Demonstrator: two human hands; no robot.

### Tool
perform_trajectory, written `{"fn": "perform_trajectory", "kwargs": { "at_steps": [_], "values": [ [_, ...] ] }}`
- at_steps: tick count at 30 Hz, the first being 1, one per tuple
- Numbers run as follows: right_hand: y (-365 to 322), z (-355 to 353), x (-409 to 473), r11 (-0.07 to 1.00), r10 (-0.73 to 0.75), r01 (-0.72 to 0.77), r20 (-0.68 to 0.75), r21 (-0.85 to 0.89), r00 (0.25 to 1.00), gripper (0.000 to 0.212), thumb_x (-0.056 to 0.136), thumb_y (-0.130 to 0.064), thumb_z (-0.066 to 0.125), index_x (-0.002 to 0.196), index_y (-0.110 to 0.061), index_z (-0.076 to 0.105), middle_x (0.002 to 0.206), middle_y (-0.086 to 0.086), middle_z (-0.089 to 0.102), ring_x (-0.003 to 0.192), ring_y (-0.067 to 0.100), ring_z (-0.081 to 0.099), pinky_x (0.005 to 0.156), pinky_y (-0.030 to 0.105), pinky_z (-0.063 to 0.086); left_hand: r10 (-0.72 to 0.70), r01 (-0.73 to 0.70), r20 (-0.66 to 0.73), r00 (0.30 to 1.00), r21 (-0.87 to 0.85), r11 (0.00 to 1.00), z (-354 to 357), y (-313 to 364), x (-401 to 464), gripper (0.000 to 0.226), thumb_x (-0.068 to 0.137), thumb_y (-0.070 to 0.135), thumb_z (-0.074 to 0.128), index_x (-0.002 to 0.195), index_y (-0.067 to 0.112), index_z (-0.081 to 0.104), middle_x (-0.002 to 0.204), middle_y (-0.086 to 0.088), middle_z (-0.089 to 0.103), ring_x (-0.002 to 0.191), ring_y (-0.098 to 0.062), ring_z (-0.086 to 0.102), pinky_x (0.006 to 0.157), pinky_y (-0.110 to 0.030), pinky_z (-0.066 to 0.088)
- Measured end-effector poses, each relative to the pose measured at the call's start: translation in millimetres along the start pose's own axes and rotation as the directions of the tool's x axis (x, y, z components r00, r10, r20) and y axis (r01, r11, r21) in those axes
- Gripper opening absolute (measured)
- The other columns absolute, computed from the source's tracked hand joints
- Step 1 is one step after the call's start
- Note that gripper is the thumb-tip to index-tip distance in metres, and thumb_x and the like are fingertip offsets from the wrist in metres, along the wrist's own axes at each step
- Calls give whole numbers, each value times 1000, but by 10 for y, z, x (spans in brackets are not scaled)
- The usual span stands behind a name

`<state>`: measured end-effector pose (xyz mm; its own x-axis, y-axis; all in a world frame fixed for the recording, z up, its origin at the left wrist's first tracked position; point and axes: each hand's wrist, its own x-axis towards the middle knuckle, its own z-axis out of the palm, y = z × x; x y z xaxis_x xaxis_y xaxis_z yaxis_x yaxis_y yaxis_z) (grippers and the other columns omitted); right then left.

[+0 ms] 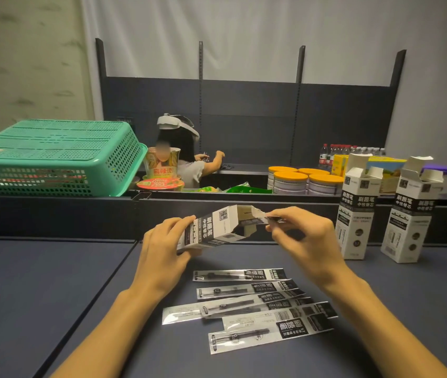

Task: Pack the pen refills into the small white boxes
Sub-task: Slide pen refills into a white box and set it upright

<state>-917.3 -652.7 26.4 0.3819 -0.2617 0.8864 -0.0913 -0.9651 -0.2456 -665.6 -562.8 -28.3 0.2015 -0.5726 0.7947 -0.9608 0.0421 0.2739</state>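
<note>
Left hand (162, 241) grips box (211, 227); right hand (302, 236) pinches refill (268, 220) at mouth.

Both forearms are reaching forward. The left hand (162, 241) is curling its fingers around something, thumb uppermost; the right hand (302, 236) is pinching with bent fingers, raised.

Dim, flat indoor light, no hard shadows. Soft glare on the refill sleeves (247, 305) on the worktop (39, 282). Wide-angle bending at edges; slight overall softness, far shelf (244, 110) murky, one face blurred out.
</note>
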Motion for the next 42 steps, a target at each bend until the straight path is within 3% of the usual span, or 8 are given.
{"fn": "perform_trajectory", "kwargs": {
  "at_steps": [9,18,22,26,28,31,34,42],
  "values": [
    [42,78,-32,995,-71,73,22,-70,997,18,84,-6,64,100,-7,72,111,6,61,90,7,59,76,9,49,23,-23,3,1000,-33,999,3,14,-3,67,71,23,83,131,21,54,121,1,58,106,-21,55,90,-40,42],
    [59,149,-108,981,166,-117,368,-152,915,39,94,-14,55,126,-36,58,146,-8,18,105,1,42,94,9,30,61,-60,24,998,-42,997,10,59,-26,67,73,24,82,133,23,52,124,2,57,110,-18,52,94,-31,33],
    [20,95,-52,989,137,-119,274,-84,952,46,90,-8,59,120,-43,57,141,-5,29,95,0,51,83,5,40,30,-31,-6,1000,-14,999,-2,28,-4,66,72,23,82,132,20,54,123,0,58,108,-20,53,93,-38,39],
    [64,-15,12,990,131,-121,165,-70,978,21,83,-13,58,92,-20,75,103,-2,61,76,8,57,65,11,44,-21,23,-59,998,26,999,-20,-10,13,67,70,22,84,131,18,55,119,-2,59,106,-22,55,92,-39,40],
    [146,-33,-6,960,261,-216,286,-180,922,21,87,-15,60,103,-20,72,100,-2,64,81,9,59,74,24,51,-33,35,-62,998,29,999,-24,-4,6,67,71,22,83,131,17,55,119,-2,59,107,-22,54,92,-34,35],
    [244,-10,-99,823,533,-255,536,-507,655,41,96,-33,54,136,-24,52,130,0,54,115,16,52,100,36,45,-25,26,-56,998,27,999,-22,10,-5,66,71,23,83,131,17,55,119,-2,59,107,-22,54,92,-31,32],
    [267,56,-162,769,604,-169,616,-616,506,36,97,-40,50,130,-25,55,123,4,49,121,28,46,99,42,43,-20,21,-50,999,28,999,-18,14,0,67,71,23,83,131,17,55,118,-2,59,106,-22,54,91,-32,32],
    [218,-39,-101,840,541,-337,600,-426,590,14,89,-34,67,81,-25,59,99,-6,60,95,13,56,79,26,44,-20,21,-55,998,24,999,-28,-17,4,67,71,23,83,130,18,54,118,-1,59,105,-22,55,91,-37,38]
  ]
}}
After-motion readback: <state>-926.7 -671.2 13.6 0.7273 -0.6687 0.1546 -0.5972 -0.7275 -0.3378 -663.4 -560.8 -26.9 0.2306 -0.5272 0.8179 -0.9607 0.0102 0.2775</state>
